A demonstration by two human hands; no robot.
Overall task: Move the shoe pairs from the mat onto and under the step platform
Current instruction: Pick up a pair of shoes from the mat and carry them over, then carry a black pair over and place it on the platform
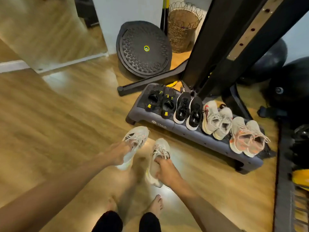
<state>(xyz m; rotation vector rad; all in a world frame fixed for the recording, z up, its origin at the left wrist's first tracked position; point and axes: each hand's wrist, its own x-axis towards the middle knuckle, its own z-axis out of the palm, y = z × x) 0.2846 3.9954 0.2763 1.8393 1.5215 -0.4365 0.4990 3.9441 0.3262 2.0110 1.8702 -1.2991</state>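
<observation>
My left hand [119, 154] grips one white sneaker [137, 138] by its opening, and my right hand [164, 170] holds the matching white sneaker [160, 148] the same way. Both shoes hang above the wooden floor, just in front of the grey step platform [197, 136]. On top of the platform stand several pairs in a row: black sandals with yellow accents [160, 101], black sneakers with white soles [189, 111], grey-white sneakers with red marks [215, 119] and grey-orange sneakers [247, 138]. The space under the platform looks dark; no mat is in view.
A black exercise-machine frame [217, 47] rises behind the platform, its foot bar reaching left. A round black balance board [143, 49] leans on the wall beside a wicker basket [182, 29]. Dark exercise balls [291, 87] sit at the right. My bare feet [155, 205] stand below.
</observation>
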